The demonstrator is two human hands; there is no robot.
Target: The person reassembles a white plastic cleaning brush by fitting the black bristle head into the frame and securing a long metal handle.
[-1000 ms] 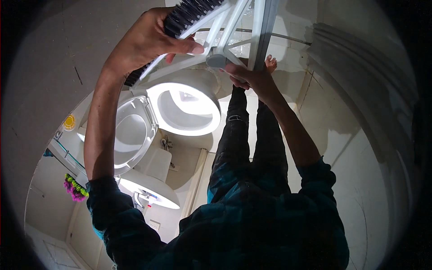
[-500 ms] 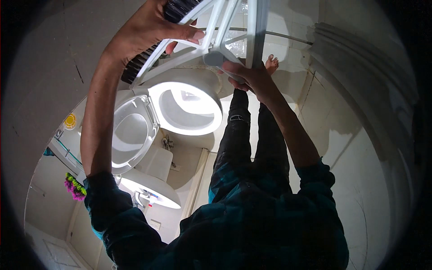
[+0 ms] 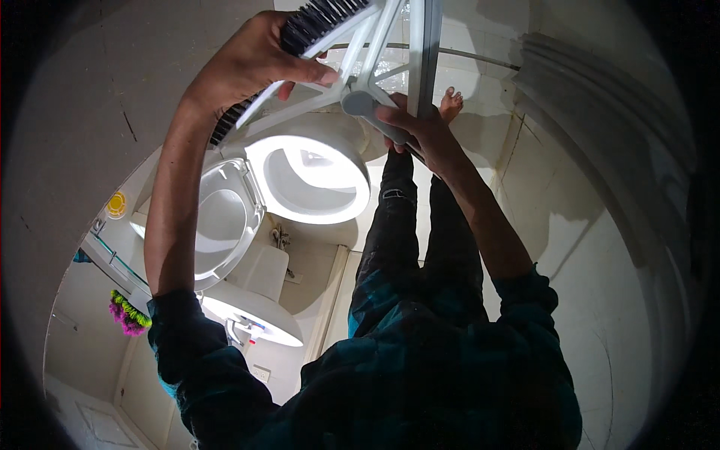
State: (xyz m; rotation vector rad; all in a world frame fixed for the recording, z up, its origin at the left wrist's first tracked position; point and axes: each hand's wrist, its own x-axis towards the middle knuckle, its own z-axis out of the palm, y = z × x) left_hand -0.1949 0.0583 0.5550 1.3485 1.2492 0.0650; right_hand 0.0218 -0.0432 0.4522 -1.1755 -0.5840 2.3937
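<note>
Both of my hands are on a large floor brush at the top of the view. It has a row of black bristles point(image 3: 322, 24), a white openwork frame point(image 3: 367, 64) and a long flat grey-and-white bar point(image 3: 424, 56). My left hand point(image 3: 259, 58) is wrapped over the bristled edge, its thumb pressed on the frame. My right hand point(image 3: 421, 133) is closed round the grey joint point(image 3: 363, 103) where the frame meets the handle. The brush's upper end runs out of view, and the fingers behind it are partly hidden.
Below the brush stands a toilet point(image 3: 361, 184), brightly lit, with its lid point(image 3: 196, 259) raised. A sink point(image 3: 279, 324) is nearer me. A grey curtain point(image 3: 592, 105) hangs at right below a curved rod point(image 3: 480, 57). Purple and green flowers point(image 3: 129, 315) and a yellow round thing point(image 3: 116, 204) sit at left.
My left hand and forearm have shifted slightly right, and the brush has turned a little, showing more of its upper bristles. My right hand stays on the grey joint.
</note>
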